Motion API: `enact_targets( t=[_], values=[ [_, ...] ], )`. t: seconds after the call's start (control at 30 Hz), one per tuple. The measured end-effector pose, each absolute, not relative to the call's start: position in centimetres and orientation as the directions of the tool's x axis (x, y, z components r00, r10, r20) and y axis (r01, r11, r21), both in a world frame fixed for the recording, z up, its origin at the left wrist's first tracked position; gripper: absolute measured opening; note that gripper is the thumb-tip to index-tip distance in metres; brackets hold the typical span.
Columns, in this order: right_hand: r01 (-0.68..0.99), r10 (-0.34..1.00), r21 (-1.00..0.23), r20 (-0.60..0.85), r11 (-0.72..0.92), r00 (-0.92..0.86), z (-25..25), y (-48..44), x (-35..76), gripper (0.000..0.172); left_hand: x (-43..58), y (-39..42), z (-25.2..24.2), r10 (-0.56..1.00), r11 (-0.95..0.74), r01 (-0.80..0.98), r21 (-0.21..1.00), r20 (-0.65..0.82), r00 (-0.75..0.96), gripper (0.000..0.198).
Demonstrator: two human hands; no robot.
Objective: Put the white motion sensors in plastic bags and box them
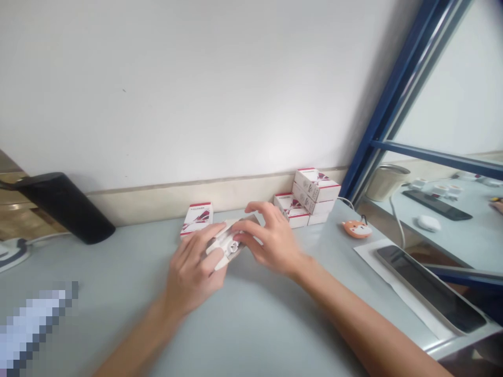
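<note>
My left hand (198, 264) grips a small open white box (222, 250) from its left side, the thumb on its near edge. A small white item with a round dark-and-white part (233, 246) shows inside it. My right hand (271, 235) is bent over the box's right side, thumb and fingers pinched together at the opening; what they hold is too small to make out. Behind my left hand a white box with a red and purple print (197, 217) lies on the table. More such boxes (316, 191) are stacked behind my right hand.
On the grey table (129, 293), a black cylinder (66, 207) leans at the left. An orange animal-shaped item (357, 229) and a phone (430, 287) on white paper (396, 283) are at the right. A blue-framed mirror or glass pane (436, 155) stands beyond them.
</note>
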State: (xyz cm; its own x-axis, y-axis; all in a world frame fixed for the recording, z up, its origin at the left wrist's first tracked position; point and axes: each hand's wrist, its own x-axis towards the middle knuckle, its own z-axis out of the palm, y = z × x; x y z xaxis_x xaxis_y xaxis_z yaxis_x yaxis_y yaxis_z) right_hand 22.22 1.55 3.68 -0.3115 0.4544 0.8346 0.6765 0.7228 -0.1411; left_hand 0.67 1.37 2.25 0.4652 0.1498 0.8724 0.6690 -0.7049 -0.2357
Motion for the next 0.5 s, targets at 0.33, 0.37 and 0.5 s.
enact_targets(
  t=[0.33,0.37,0.5],
  values=[
    [0.655,0.520,-0.194,0.779,0.730,-0.349,2.64,2.15,21.92,0.015,0.23,2.18,1.67,0.157,-0.749,0.613,-0.251,0.832,0.533,0.046],
    [0.650,0.526,-0.204,0.775,0.732,-0.350,2.65,2.18,21.97,0.014,0.23,2.20,1.68,0.168,-0.750,0.614,-0.247,0.826,0.538,0.046],
    [0.637,0.549,-0.221,0.745,0.738,-0.379,2.99,2.06,22.27,0.020,0.16,2.36,1.74,0.160,-0.751,0.616,-0.239,0.839,0.521,0.048]
  ],
)
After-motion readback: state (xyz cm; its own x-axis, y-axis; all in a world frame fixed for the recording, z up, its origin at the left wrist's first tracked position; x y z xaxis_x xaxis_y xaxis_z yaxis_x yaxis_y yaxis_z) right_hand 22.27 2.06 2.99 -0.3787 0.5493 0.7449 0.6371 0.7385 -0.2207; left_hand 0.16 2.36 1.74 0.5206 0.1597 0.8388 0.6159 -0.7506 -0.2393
